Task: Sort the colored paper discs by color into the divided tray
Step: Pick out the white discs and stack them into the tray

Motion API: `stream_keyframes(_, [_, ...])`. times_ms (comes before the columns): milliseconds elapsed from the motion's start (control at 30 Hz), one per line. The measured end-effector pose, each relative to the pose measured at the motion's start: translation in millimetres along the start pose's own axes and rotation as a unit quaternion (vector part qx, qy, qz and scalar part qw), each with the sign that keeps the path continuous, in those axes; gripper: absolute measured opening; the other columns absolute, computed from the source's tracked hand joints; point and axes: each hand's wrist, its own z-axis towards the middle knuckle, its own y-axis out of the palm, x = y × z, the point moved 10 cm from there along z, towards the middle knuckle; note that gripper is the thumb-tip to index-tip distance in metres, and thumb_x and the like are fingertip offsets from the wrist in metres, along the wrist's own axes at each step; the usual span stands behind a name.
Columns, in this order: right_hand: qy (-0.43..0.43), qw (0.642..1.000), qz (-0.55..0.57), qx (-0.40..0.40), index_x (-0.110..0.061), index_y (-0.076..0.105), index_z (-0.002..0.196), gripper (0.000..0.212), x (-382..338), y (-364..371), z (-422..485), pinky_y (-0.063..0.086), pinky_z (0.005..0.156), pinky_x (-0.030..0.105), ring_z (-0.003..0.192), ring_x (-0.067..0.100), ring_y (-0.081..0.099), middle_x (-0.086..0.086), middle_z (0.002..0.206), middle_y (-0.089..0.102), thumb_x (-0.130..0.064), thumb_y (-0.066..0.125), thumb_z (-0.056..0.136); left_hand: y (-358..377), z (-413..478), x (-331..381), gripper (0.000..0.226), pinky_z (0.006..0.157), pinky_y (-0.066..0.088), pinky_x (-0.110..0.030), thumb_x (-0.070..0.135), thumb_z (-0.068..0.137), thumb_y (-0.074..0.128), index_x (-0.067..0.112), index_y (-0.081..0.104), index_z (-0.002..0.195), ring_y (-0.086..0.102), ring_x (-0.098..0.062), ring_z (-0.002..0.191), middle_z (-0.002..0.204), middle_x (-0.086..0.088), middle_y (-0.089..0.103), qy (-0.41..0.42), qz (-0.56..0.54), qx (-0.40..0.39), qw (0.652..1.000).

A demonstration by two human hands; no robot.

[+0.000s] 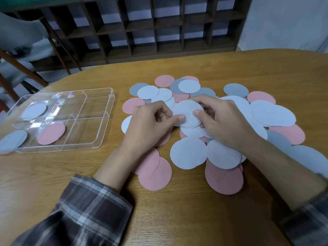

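A spread of pink, light blue and grey paper discs covers the middle and right of the wooden table. My left hand and my right hand meet over the pile, and both pinch a small stack of light blue discs between thumbs and fingers. The clear divided tray lies to the left. It holds a light blue disc in a far-left compartment, a greyish disc in the near-left one and a pink disc beside that.
The wooden table has a curved far edge. A dark wooden cubby shelf stands behind it. A chair with grey cloth is at the far left.
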Motion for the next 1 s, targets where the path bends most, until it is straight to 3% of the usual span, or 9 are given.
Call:
stream_keyframes(133, [-0.004,1.000,-0.022,0.019,-0.024,0.069,0.121,0.027,6.9,-4.4,3.1,0.054,0.080,0.046,0.078,0.026,0.064,0.012,0.084,0.070,-0.012,0.055,0.100,20.3,-5.3,3.5,0.037,0.055,0.042,-0.023,0.048,0.073,0.091,0.018,0.070,0.073,0.050,-0.005,0.050,0.056,0.007,0.063,0.017,0.047,-0.100,0.994])
stream_keyframes(300, [-0.003,1.000,-0.002,0.023,-0.025,0.069,0.121,0.029,13.8,-4.0,5.1,0.056,0.078,0.053,0.089,0.028,0.068,0.013,0.094,0.072,-0.015,0.053,0.099,36.7,-15.9,16.7,0.051,0.059,0.041,-0.026,0.057,0.053,0.098,0.030,0.068,0.084,0.050,-0.009,0.063,0.083,0.009,0.061,0.082,0.107,-0.189,0.973])
stream_keyframes(533, [-0.003,1.000,-0.007,0.026,-0.022,0.069,0.120,0.027,14.8,-5.7,5.7,0.057,0.075,0.054,0.090,0.029,0.068,0.012,0.097,0.072,-0.018,0.053,0.099,37.0,-13.8,11.9,0.046,0.064,0.048,-0.033,0.050,0.055,0.099,0.029,0.074,0.088,0.056,-0.018,0.068,0.087,0.007,0.069,0.071,0.088,-0.202,0.973])
stream_keyframes(700, [0.007,0.999,-0.008,0.034,-0.021,0.070,0.120,0.028,12.1,-9.1,4.9,0.053,0.081,0.047,0.093,0.022,0.066,0.006,0.098,0.074,-0.014,0.054,0.099,37.1,-11.3,2.0,0.039,0.060,0.042,-0.025,0.038,0.061,0.099,0.027,0.071,0.086,0.049,-0.008,0.062,0.071,0.014,0.063,0.024,0.042,-0.213,0.976])
stream_keyframes(833, [0.019,0.998,0.026,0.047,-0.021,0.073,0.115,0.030,9.8,-14.1,4.8,0.053,0.081,0.041,0.095,0.019,0.068,-0.002,0.097,0.076,-0.010,0.052,0.096,34.0,-8.9,2.0,0.028,0.058,0.038,-0.018,0.017,0.074,0.094,0.013,0.070,0.090,0.046,-0.008,0.058,0.068,0.011,0.065,0.004,-0.045,-0.219,0.975])
stream_keyframes(1000, [0.022,0.999,0.039,0.028,-0.024,0.074,0.115,0.031,13.1,-7.7,5.9,0.055,0.079,0.051,0.089,0.032,0.065,0.015,0.092,0.073,-0.016,0.054,0.093,22.9,-4.6,5.1,0.022,0.058,0.047,-0.025,0.006,0.081,0.087,0.009,0.068,0.091,0.053,-0.022,0.066,0.075,-0.004,0.067,0.006,-0.117,-0.177,0.977])
